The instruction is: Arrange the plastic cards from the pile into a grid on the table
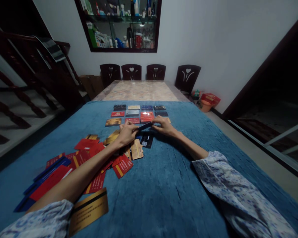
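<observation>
Between my two hands a dark card (145,126) is held by its ends, tilted up to the right. My left hand (126,133) is closed on its left end, above the near pile. My right hand (164,126) pinches the other end between thumb and fingers. Whether it is one card or a thin stack, I cannot tell. Just below lies a black card with a white square code (147,141), beside tan cards (136,150). Beyond my hands, several card stacks stand in rows, among them a red stack (147,115) and a gold stack (113,122).
Loose red cards (123,166) spread to the left under my left forearm, with blue pieces (48,168) and a large gold card (90,211) nearer me. A blue cloth (149,195) covers the near table. Dark chairs (131,72) stand at the far end.
</observation>
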The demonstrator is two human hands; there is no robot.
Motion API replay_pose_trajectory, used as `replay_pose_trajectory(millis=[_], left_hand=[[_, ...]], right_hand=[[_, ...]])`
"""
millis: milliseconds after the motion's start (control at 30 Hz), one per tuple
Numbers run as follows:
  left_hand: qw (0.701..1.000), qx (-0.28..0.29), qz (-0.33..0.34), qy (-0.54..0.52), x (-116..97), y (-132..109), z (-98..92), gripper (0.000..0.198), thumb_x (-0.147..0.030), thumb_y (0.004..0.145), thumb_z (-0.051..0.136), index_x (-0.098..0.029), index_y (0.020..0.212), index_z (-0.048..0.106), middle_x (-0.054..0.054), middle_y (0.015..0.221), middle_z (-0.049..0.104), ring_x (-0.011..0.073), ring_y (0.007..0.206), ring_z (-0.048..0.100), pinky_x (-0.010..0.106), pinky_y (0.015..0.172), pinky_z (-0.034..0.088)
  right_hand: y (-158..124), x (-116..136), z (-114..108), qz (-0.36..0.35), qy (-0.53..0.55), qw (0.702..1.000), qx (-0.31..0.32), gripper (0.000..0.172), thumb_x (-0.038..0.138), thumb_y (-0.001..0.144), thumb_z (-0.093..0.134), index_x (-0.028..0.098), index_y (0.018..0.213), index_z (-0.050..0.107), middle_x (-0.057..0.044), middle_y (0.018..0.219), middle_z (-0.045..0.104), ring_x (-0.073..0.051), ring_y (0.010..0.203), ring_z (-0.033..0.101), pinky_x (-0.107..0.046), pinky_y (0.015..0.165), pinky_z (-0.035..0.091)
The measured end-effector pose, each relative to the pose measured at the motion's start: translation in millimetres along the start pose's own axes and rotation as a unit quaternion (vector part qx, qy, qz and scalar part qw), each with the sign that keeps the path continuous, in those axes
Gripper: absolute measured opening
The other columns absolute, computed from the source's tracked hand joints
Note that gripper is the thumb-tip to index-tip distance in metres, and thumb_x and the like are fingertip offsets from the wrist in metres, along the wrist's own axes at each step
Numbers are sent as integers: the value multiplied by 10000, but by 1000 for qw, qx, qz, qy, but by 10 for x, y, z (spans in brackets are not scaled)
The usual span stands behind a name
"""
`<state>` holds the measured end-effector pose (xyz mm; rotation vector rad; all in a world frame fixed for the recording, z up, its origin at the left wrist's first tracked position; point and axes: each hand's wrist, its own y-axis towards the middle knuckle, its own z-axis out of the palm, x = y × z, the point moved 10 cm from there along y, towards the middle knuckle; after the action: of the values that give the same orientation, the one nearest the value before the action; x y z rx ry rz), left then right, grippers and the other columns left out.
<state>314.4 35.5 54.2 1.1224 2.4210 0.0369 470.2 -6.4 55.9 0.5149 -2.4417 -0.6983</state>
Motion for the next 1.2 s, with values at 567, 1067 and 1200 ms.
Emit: replay_pose_trajectory(millis=[567, 1067, 1200], left_hand=[[999, -36, 9, 5, 46, 20, -13, 311, -198, 918, 554, -191, 1177, 727, 107, 1173, 746, 301, 1169, 510, 488, 974, 354], [996, -80, 26, -11, -47, -15, -90, 297, -202, 926, 590, -202, 1194, 718, 87, 1169, 739, 285, 1166, 556, 477, 1000, 356], [996, -86, 36, -17, -61, -16, -74, 199, -196, 906, 630, -208, 1066, 749, 75, 1099, 748, 277, 1127, 583, 469, 995, 365]], right_hand=[[47, 69, -191, 10, 14, 999, -36, 85, 249, 883, 552, 198, 931, 599, -58, 918, 675, -205, 853, 616, -348, 802, 478], [72, 312, 44, -62, -169, 984, -6, 162, 290, 974, 622, 218, 1026, 758, -96, 944, 754, -258, 973, 549, -407, 854, 379], [57, 376, 115, -89, -185, 979, -17, 163, 307, 969, 635, 228, 999, 775, -79, 890, 742, -242, 932, 546, -389, 849, 373]])
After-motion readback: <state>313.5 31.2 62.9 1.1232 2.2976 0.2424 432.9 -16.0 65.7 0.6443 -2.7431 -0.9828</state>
